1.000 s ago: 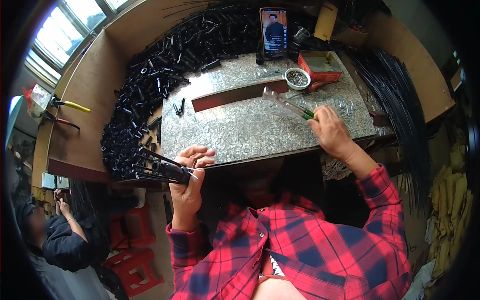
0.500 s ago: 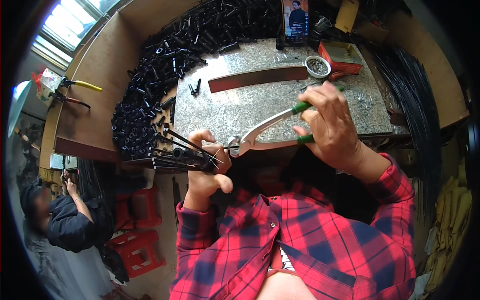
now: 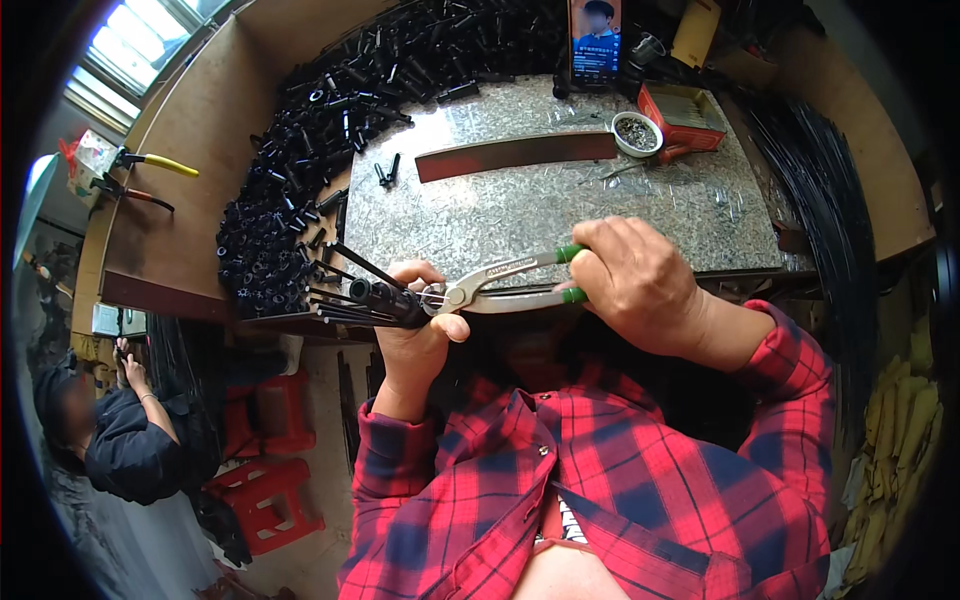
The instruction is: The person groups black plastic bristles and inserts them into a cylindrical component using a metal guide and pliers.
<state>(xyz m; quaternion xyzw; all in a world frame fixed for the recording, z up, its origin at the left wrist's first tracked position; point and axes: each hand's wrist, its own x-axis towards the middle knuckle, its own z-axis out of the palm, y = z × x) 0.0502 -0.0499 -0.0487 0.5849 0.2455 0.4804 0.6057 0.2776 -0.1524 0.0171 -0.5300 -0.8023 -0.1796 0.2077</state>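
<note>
My left hand (image 3: 415,352) is wrapped round a black tubular hub (image 3: 372,294) with several thin black rods (image 3: 345,312) fanning out to the left. Silver pliers (image 3: 508,270) with green handle ends are gripped in my right hand (image 3: 648,292), one handle against the palm and fingers. Their jaws meet thin pale wires at the hub's right end, between my left thumb and forefinger. What exactly the jaws bite on is too small to tell.
Black tubular parts (image 3: 400,75) lie heaped along the left and back. On the speckled slab (image 3: 460,225) are a curved dark strip (image 3: 515,155), a white bowl of small metal bits (image 3: 637,133) and a red box (image 3: 690,110). A phone (image 3: 596,45) stands behind. Another person (image 3: 130,440) sits at left.
The plier handles have closed toward each other as my right hand moved left and tightened. The jaws have shifted left onto the wires, and my left thumb has come up beside them.
</note>
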